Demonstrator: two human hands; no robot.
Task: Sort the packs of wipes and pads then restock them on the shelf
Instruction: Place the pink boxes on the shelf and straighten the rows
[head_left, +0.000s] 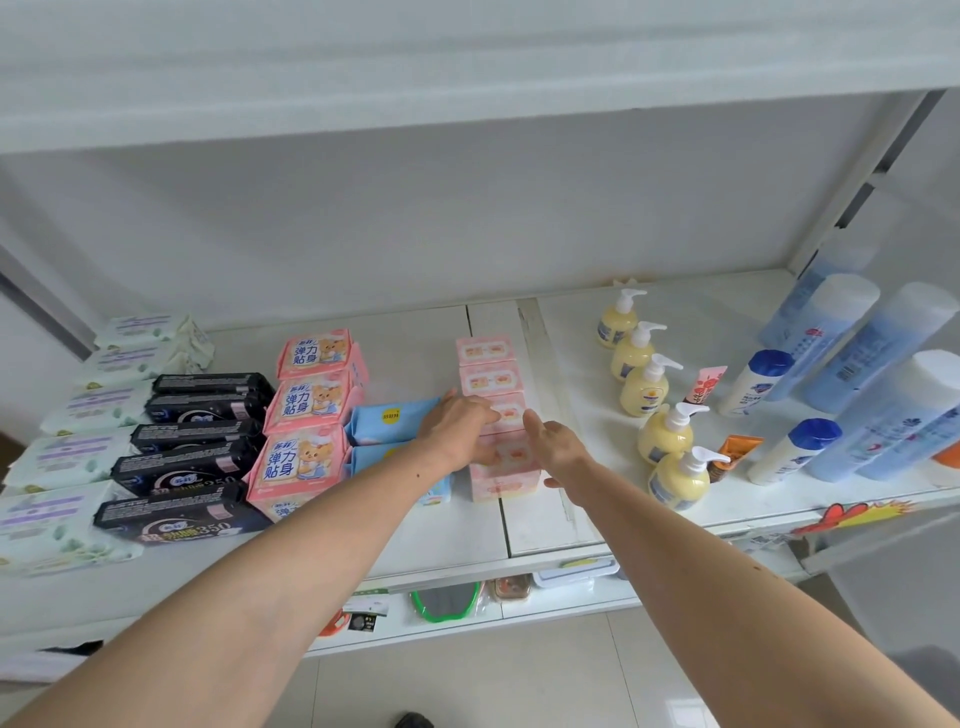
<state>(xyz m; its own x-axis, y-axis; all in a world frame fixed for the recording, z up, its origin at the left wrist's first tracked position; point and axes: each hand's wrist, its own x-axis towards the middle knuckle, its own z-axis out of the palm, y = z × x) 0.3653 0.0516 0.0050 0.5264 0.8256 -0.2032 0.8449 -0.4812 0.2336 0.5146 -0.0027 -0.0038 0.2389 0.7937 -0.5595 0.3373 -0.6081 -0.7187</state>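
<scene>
Head view: white shelf against a pale wall, tiled floor below. Pack rows run front to back: green wipes, black pads, pink packs. Both hands flank the pink row, left hand and right hand loosely spread, touching it.

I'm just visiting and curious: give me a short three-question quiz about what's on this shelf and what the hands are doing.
1. True or false: the black packs lie between the pale green wipe packs and the pink bear packs.
2. Which row do both hands reach for? A) yellow pump bottles B) light pink packs C) blue bottles
3. Fill in: the blue packs sit directly beside the person's ____ hand.

Key:
1. True.
2. B: the left hand and right hand are on either side of that row.
3. Left.
</scene>
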